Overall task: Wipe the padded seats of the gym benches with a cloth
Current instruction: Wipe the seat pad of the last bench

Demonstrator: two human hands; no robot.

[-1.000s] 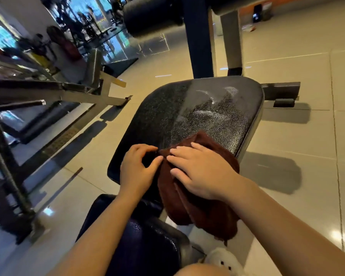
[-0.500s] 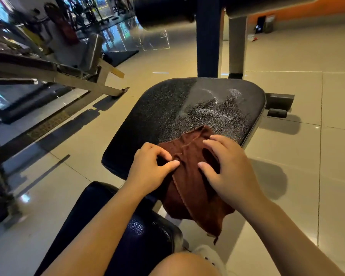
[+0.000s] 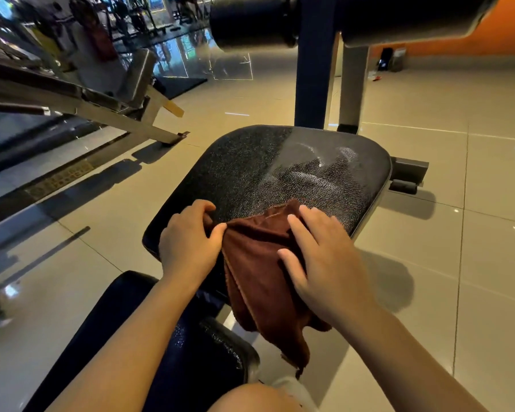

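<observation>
A black padded seat (image 3: 250,171) with a cracked, worn surface fills the middle of the head view. A dark brown cloth (image 3: 256,263) lies over its near edge and hangs down toward the floor. My left hand (image 3: 188,242) pinches the cloth's left edge between thumb and curled fingers. My right hand (image 3: 321,263) rests flat on the cloth's right side with straight, spread fingers. A second dark blue pad (image 3: 173,346) sits below my forearms.
A blue upright post (image 3: 312,78) and black roller pads (image 3: 250,22) stand just behind the seat. A grey metal machine frame (image 3: 81,105) runs along the left. Glossy tiled floor (image 3: 458,233) lies to the right. A knee and a white shoe (image 3: 292,385) show at the bottom.
The cloth has been spread wider across the near part of the seat. My right hand has moved right and opened flat; my left keeps pinching the edge.
</observation>
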